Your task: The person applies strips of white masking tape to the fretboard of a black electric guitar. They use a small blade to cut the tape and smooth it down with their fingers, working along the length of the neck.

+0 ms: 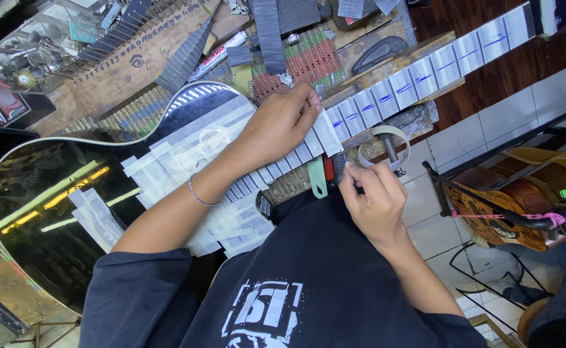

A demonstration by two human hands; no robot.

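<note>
Head view: a shiny black guitar (pixel 44 193) lies across the messy surface (pixel 134 71). White tape covers its long neck (pixel 418 77). The left hand (pixel 279 125) lies flat with fingers spread on the taped neck, near the body. The right hand (pixel 373 196) is just below the neck, fingers pinched together on something too small to tell, beside a roll of tape (pixel 386 147).

Your left hand (pixel 281 124) presses on the taped guitar neck (pixel 386 96); your right hand (pixel 372 196) pinches something small beside the tape roll (pixel 386 149).
</note>
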